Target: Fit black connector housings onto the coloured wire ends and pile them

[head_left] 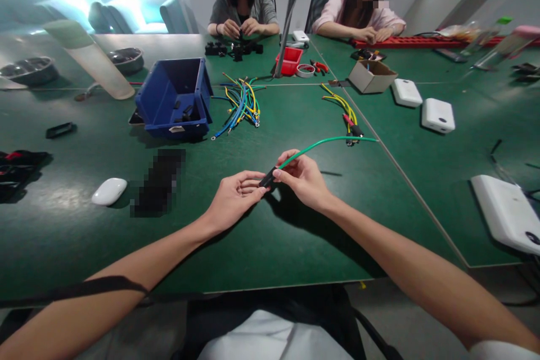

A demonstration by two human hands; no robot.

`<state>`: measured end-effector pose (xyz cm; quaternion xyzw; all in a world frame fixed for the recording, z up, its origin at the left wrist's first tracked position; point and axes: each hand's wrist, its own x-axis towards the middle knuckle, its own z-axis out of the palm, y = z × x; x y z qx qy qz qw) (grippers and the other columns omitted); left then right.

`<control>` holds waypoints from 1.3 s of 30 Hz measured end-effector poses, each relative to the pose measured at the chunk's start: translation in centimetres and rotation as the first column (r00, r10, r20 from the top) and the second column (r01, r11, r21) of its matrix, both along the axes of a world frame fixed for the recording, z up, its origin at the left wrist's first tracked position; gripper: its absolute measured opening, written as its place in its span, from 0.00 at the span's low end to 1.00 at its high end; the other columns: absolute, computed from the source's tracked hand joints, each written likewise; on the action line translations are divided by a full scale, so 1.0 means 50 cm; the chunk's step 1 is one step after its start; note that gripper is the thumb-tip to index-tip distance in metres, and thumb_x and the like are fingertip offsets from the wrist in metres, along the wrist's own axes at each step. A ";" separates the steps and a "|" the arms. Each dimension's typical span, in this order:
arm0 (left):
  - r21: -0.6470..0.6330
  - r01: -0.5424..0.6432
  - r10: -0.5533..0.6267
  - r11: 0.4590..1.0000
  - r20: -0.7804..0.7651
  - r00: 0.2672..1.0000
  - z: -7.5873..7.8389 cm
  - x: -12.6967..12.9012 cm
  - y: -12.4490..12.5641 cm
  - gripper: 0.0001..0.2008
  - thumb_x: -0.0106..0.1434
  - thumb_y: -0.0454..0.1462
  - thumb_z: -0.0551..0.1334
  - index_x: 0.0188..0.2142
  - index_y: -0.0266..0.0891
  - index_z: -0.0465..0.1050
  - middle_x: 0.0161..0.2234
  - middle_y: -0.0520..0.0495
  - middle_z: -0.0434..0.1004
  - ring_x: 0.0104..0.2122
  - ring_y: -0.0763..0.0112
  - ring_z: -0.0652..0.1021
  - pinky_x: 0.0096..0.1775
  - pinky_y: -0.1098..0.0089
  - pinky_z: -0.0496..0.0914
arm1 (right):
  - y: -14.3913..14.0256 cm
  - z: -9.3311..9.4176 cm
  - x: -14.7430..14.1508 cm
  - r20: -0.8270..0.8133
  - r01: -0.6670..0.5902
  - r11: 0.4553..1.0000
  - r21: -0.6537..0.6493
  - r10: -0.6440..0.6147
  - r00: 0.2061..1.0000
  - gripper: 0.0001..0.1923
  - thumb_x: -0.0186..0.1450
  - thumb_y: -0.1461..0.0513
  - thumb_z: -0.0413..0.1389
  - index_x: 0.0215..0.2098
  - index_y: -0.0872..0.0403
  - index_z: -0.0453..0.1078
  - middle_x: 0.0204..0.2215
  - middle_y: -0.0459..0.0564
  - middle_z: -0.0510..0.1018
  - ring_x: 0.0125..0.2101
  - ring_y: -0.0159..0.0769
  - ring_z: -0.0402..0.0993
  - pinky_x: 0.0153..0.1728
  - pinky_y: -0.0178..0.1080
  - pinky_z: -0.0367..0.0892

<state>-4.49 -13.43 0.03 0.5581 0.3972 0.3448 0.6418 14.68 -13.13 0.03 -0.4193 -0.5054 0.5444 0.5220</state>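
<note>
My left hand (236, 198) pinches the lower end of a small black connector housing (266, 179) between thumb and fingertips. At its upper end, my right hand (307, 181) is closed around the spot where a green wire (333, 139) meets the black piece. From there the wire arcs to the right above the green table (270, 253). Fingers hide the joint, so how deep the wire sits in the housing cannot be seen. Beyond my right hand lie several yellow wires (343, 102) with black housings (356, 131) at their near ends.
A blue bin (172, 107) with black parts stands at left, beside a pile of blue, yellow and green wires (242, 102). Nearby are a white mouse-like object (109, 192), an open cardboard box (371, 80) and white devices (437, 115). Two people work across the table.
</note>
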 end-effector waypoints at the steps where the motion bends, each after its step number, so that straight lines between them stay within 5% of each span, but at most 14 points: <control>1: -0.012 0.003 -0.003 1.000 0.004 1.000 -0.001 0.000 0.001 0.19 0.57 0.39 0.69 0.46 0.33 0.72 0.40 0.40 0.82 0.41 0.64 0.82 0.45 0.68 0.75 | -0.001 -0.001 0.000 0.021 -0.003 1.000 0.011 0.003 1.000 0.15 0.57 0.60 0.65 0.37 0.53 0.65 0.28 0.42 0.72 0.28 0.29 0.71 0.31 0.35 0.69; 21: -0.162 0.084 -0.076 0.983 0.053 0.996 0.015 -0.001 0.005 0.19 0.56 0.44 0.70 0.40 0.32 0.75 0.37 0.39 0.82 0.36 0.61 0.83 0.38 0.68 0.76 | -0.007 0.008 0.007 0.060 -0.070 0.996 -0.049 0.073 0.996 0.19 0.57 0.58 0.64 0.43 0.53 0.65 0.30 0.44 0.74 0.28 0.30 0.73 0.31 0.36 0.70; 26: -0.056 0.038 -0.042 0.998 -0.060 0.997 0.011 0.005 -0.004 0.15 0.53 0.42 0.71 0.35 0.32 0.75 0.27 0.43 0.81 0.28 0.63 0.82 0.30 0.70 0.75 | -0.013 0.010 0.000 0.017 -0.151 0.986 -0.069 0.152 0.988 0.21 0.56 0.58 0.65 0.45 0.52 0.64 0.30 0.43 0.74 0.27 0.31 0.74 0.31 0.37 0.71; 29: 0.131 -0.012 0.035 0.991 -0.172 0.984 0.015 0.003 -0.012 0.11 0.54 0.40 0.69 0.29 0.34 0.73 0.24 0.46 0.79 0.25 0.66 0.80 0.27 0.72 0.72 | -0.012 0.007 -0.003 0.044 -0.169 0.983 -0.069 0.172 0.984 0.22 0.57 0.58 0.65 0.46 0.53 0.64 0.29 0.43 0.74 0.27 0.30 0.74 0.29 0.35 0.69; 32: 0.425 -0.008 0.154 0.905 -0.310 0.938 0.019 -0.001 -0.016 0.07 0.56 0.37 0.66 0.26 0.36 0.72 0.23 0.48 0.78 0.22 0.70 0.77 0.27 0.73 0.70 | -0.010 0.002 -0.007 0.094 -0.128 0.990 -0.062 0.134 0.987 0.21 0.57 0.58 0.65 0.45 0.54 0.66 0.27 0.42 0.73 0.26 0.29 0.72 0.28 0.34 0.67; 35: 0.681 0.079 0.278 0.728 -0.399 0.874 0.014 -0.005 -0.011 0.06 0.58 0.35 0.62 0.25 0.37 0.72 0.23 0.49 0.77 0.22 0.72 0.76 0.30 0.72 0.69 | -0.014 0.000 -0.019 0.085 -0.088 0.993 -0.081 0.095 0.992 0.19 0.56 0.57 0.65 0.43 0.55 0.68 0.25 0.42 0.73 0.24 0.29 0.73 0.28 0.34 0.67; 39: 0.836 0.239 0.420 0.494 -0.471 0.776 0.000 -0.010 0.000 0.08 0.60 0.34 0.59 0.25 0.37 0.72 0.23 0.49 0.75 0.22 0.73 0.74 0.28 0.73 0.64 | -0.028 0.005 -0.040 0.018 0.010 0.992 -0.123 -0.008 1.000 0.25 0.56 0.57 0.64 0.48 0.55 0.66 0.26 0.43 0.75 0.27 0.31 0.75 0.31 0.36 0.70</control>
